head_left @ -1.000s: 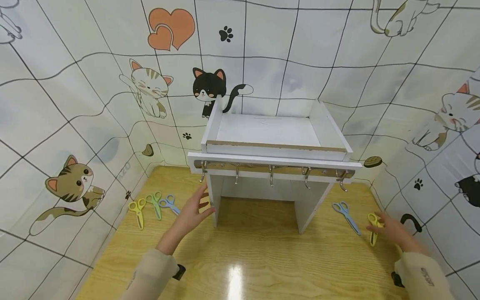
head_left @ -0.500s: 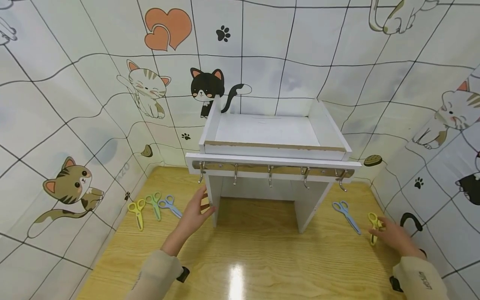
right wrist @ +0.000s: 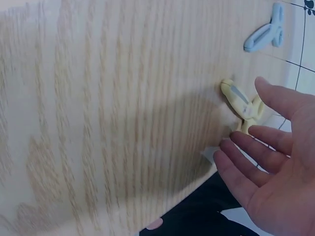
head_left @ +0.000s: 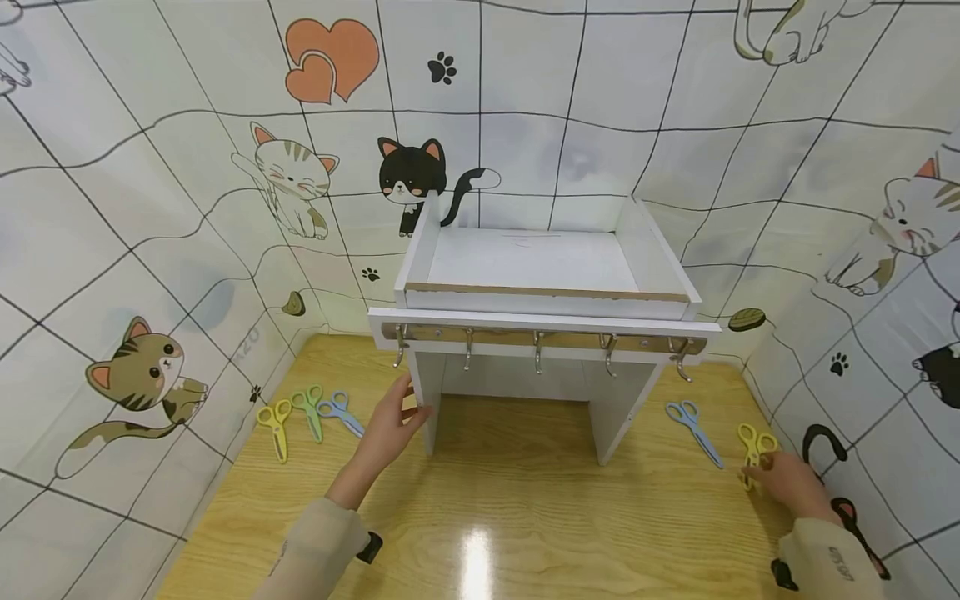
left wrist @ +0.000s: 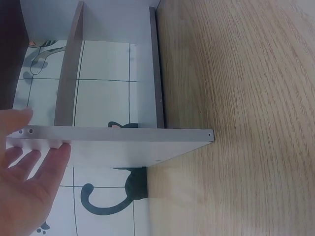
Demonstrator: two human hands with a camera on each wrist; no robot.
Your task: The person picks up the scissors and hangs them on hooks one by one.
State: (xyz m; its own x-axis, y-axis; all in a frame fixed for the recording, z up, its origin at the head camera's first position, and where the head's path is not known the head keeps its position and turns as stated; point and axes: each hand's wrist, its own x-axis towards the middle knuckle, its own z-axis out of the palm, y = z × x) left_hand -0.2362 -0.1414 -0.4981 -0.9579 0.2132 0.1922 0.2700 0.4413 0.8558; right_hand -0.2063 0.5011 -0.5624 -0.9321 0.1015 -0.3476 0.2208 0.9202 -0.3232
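Note:
A small white shelf (head_left: pixel 540 302) with a row of metal hooks (head_left: pixel 537 354) along its front stands on the wooden table. My left hand (head_left: pixel 384 429) holds its left side panel. The left wrist view shows that panel (left wrist: pixel 123 147) between the thumb, on the inner side, and the fingers (left wrist: pixel 56 160) on the outer face. At the right, my right hand (head_left: pixel 791 483) is over the blade end of yellow scissors (head_left: pixel 752 448), covering part of them. In the right wrist view the fingers (right wrist: pixel 261 152) are loosely bent with nothing between them, beside the yellow scissors (right wrist: pixel 238 101).
Blue scissors (head_left: pixel 694 433) lie between the shelf and the yellow pair. To the left lie yellow scissors (head_left: pixel 277 429), green scissors (head_left: pixel 310 412) and another blue pair (head_left: pixel 341 410). Cat-printed walls (head_left: pixel 570 75) close in the table (head_left: pixel 525 517) at the back and sides.
My right hand has shifted slightly toward me, from the handles of the yellow scissors to their blade end, so both finger loops now show. My left hand stays at the side panel.

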